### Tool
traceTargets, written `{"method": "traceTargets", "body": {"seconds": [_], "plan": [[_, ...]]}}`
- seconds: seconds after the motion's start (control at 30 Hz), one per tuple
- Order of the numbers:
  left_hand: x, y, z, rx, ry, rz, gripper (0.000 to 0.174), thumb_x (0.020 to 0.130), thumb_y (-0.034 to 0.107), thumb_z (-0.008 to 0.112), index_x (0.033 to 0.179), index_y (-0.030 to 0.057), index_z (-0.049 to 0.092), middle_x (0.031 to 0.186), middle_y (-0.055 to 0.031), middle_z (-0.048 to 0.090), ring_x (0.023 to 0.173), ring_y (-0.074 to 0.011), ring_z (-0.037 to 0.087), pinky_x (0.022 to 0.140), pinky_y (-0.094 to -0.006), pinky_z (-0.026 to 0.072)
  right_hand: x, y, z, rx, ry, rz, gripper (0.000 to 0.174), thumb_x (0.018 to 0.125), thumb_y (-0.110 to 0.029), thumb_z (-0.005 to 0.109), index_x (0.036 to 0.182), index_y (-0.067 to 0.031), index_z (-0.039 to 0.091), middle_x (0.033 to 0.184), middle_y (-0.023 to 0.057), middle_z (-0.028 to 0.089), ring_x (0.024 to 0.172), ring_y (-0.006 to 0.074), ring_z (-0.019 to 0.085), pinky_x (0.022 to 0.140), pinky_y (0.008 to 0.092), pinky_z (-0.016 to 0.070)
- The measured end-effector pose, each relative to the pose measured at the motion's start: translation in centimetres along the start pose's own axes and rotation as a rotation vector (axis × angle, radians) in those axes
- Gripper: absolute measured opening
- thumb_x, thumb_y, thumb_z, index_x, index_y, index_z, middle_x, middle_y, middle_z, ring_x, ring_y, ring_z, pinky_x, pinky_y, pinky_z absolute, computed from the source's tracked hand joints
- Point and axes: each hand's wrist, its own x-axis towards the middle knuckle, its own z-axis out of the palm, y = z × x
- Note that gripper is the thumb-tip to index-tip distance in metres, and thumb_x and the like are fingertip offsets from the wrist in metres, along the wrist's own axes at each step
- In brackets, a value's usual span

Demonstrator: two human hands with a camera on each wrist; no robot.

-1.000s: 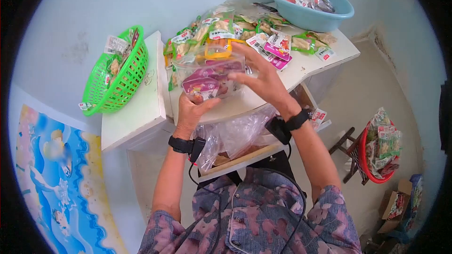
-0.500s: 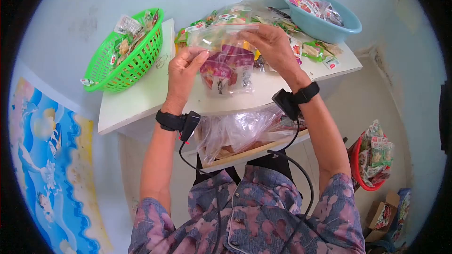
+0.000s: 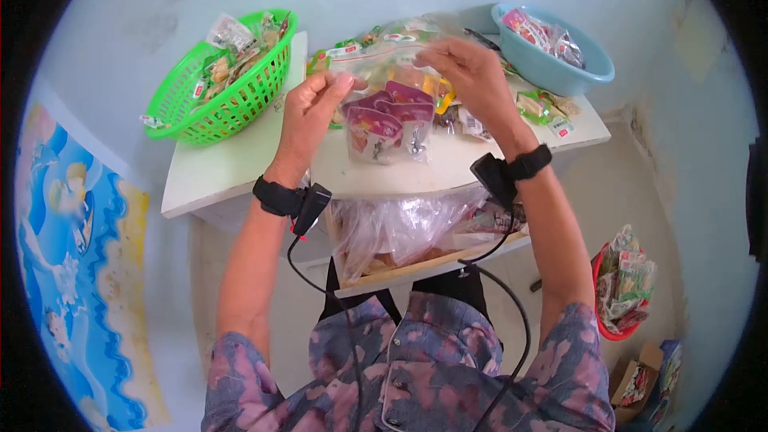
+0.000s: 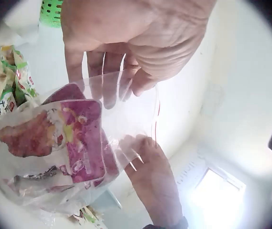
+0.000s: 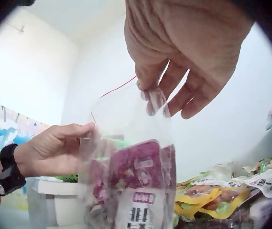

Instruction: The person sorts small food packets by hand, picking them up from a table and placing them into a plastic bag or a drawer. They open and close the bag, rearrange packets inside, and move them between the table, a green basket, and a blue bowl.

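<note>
A clear zip bag [image 3: 384,140] with a red line along its mouth hangs upright over the white table between both hands. Inside it stand several purple-and-clear snack packets [image 4: 81,138]. The left hand [image 3: 314,110] pinches the bag's upper left corner between thumb and fingers. At the opposite upper corner, the right hand [image 3: 476,84] pinches the plastic near the red line, its other fingers spread behind the film in the right wrist view. Both wrists wear black straps with cameras.
Piled at the table's back are green and yellow snack packets [image 3: 552,104]. A green basket [image 3: 240,100] stands left, a blue basin [image 3: 560,72] back right. Below the tabletop, an open drawer [image 3: 432,272] holds clear plastic bags. A red basket [image 3: 616,332] of packets sits lower right.
Both hands have moved up to the bag's mouth, the left from its lower side. The bag now hangs upright, lower edge toward the body. The head view has shifted slightly.
</note>
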Motion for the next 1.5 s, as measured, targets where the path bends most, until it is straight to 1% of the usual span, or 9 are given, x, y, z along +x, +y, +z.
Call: {"method": "traceTargets", "body": {"seconds": [0.17,0.37,0.57,0.67,0.97,1.1,1.23,1.37,1.5], "plan": [[0.2,2.5,0.9,-0.271,0.062,0.106,0.038,0.099,0.012,0.069,0.134,-0.0003,0.062,0.109,-0.0081,0.075,0.109,-0.0105,0.065,0.096,-0.0287,0.0519,-0.2,-0.3,0.5,0.134,-0.011,-0.028,0.019,0.102,-0.014,0.065,0.107,0.0023,0.073,0.097,0.0035,0.076,0.089,0.01,0.066,0.083,0.0265,0.0533],[1.6,1.3,-0.8,0.03,-0.02,0.083,0.026,0.101,0.012,0.067,0.124,0.0027,0.069,0.109,-0.0078,0.075,0.102,-0.0139,0.07,0.091,-0.0294,0.0548,-0.8,-0.9,0.3,0.05,0.018,-0.015,0.02,0.103,-0.016,0.064,0.107,0.0017,0.073,0.1,0.0036,0.076,0.092,0.0101,0.066,0.086,0.0266,0.0529],[1.9,1.8,-0.7,-0.09,0.051,0.176,0.02,0.103,0.016,0.064,0.117,0.0033,0.071,0.103,-0.006,0.077,0.101,-0.0124,0.07,0.089,-0.0292,0.0547,0.0,-1.3,-0.1,0.138,0.048,-0.067,0.02,0.104,-0.017,0.063,0.108,0.0012,0.073,0.102,0.0039,0.075,0.094,0.0106,0.067,0.089,0.0266,0.0528],[1.7,1.5,-1.5,0.029,0.039,0.137,0.019,0.104,0.017,0.063,0.116,0.0033,0.071,0.107,-0.0067,0.076,0.101,-0.0138,0.071,0.091,-0.0305,0.055,0.3,-0.6,-0.5,0.043,0.018,-0.042,0.021,0.104,-0.017,0.063,0.11,0.0015,0.072,0.102,0.0055,0.076,0.099,0.0118,0.069,0.092,0.0274,0.0532],[1.6,0.5,-2.4,-0.094,-0.05,0.154,0.023,0.107,0.021,0.058,0.119,0.0049,0.069,0.11,-0.0061,0.075,0.103,-0.0145,0.07,0.094,-0.0318,0.0553,-0.5,-1.4,0.6,0.11,-0.013,0.091,0.019,0.103,-0.012,0.064,0.111,0.0033,0.07,0.102,0.0077,0.075,0.101,0.0137,0.07,0.09,0.0278,0.0538],[1.5,1.1,-1.8,-0.143,0.026,0.142,0.026,0.107,0.021,0.058,0.124,0.0029,0.066,0.111,-0.0079,0.074,0.105,-0.0159,0.07,0.095,-0.0322,0.0553,-0.3,-1.5,1.0,0.163,0.042,0.04,0.017,0.102,-0.01,0.065,0.11,0.0041,0.07,0.102,0.0081,0.075,0.101,0.014,0.071,0.089,0.0276,0.0541],[1.8,0.3,-1.3,-0.209,0.052,0.059,0.05,0.104,0.022,0.064,0.146,-0.0004,0.048,0.117,-0.0117,0.072,0.111,-0.0182,0.068,0.098,-0.0327,0.0537,-0.1,-0.6,1.0,0.141,0.052,0.065,0.016,0.102,-0.009,0.065,0.109,0.0044,0.07,0.102,0.008,0.075,0.101,0.0152,0.072,0.091,0.0287,0.0544],[0.8,-2.1,-0.1,-0.213,0.047,0.114,0.109,0.089,0.036,0.082,0.163,-0.0014,0.012,0.139,-0.0236,0.06,0.13,-0.0298,0.059,0.105,-0.0378,0.0506,-0.4,-0.3,0.7,0.119,0.078,0.072,0.015,0.102,-0.009,0.064,0.109,0.0043,0.068,0.102,0.0091,0.075,0.103,0.0176,0.072,0.094,0.0308,0.0544],[-1.2,-2.3,1.9,-0.082,0.069,0.059,0.131,0.076,0.03,0.092,0.165,0.0023,0.001,0.151,-0.0257,0.046,0.141,-0.034,0.048,0.113,-0.0419,0.044,-0.6,-0.5,1.0,0.206,0.072,0.069,0.016,0.104,-0.01,0.062,0.111,0.0036,0.067,0.104,0.0108,0.075,0.103,0.0186,0.072,0.095,0.0316,0.0542]]}}
